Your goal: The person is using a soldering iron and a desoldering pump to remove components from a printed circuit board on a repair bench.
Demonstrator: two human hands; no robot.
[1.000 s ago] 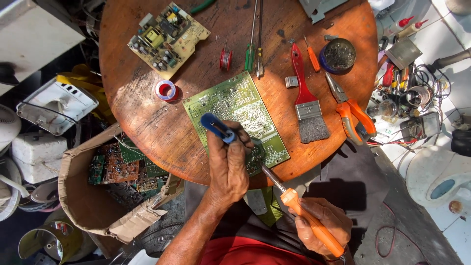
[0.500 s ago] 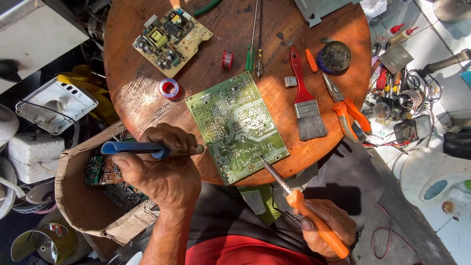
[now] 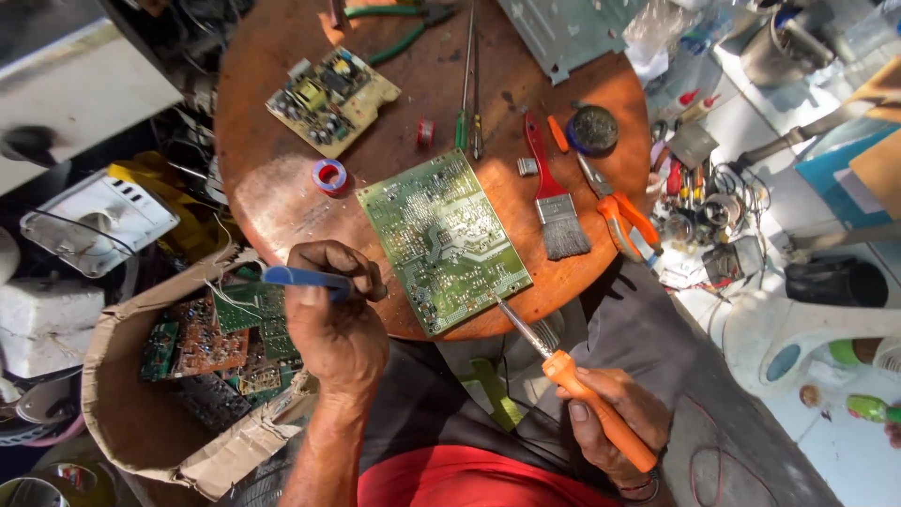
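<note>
Brown cardboard box [image 3: 141, 413] of scrap boards low at left; left hand [image 3: 338, 324] closed around a blue-handled tool [image 3: 300, 277] above its edge. Green rectangular circuit board [image 3: 441, 239] flat on the round wooden counter [image 3: 282, 188], overhanging slightly. Right hand [image 3: 610, 413] gripping an orange-handled soldering iron [image 3: 563, 371], tip touching the board's corner: likely scorching, or nudging it off.

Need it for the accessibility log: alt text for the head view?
A right hand holds an orange soldering iron tip at a green circuit board on a round wooden table; the left hand grips a blue-handled tool.
</note>
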